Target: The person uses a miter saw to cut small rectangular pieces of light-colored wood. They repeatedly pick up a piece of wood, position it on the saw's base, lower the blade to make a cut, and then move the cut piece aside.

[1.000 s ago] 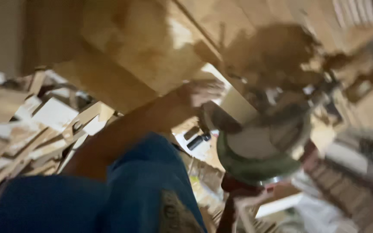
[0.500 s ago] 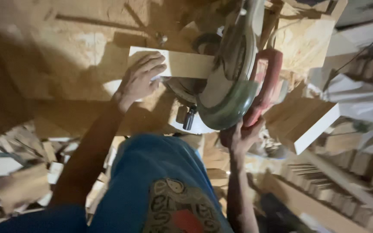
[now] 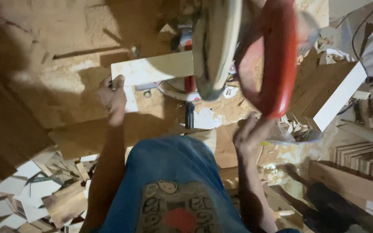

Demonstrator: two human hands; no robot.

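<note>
Nearest the camera: a blue shirt with a printed front [image 3: 169, 190]. Scattered pale wood offcuts [image 3: 35, 194] lie on the floor to the left. Right hand [image 3: 251, 133] is closed around the red loop handle of the mitre saw [image 3: 277, 64]. Left hand [image 3: 114, 98] lies with fingers spread on the end of a pale rectangular wooden board [image 3: 152, 69], which rests on the saw base, under the grey-green blade guard [image 3: 214, 47]. Beyond: sawdust-covered floor [image 3: 57, 34].
</note>
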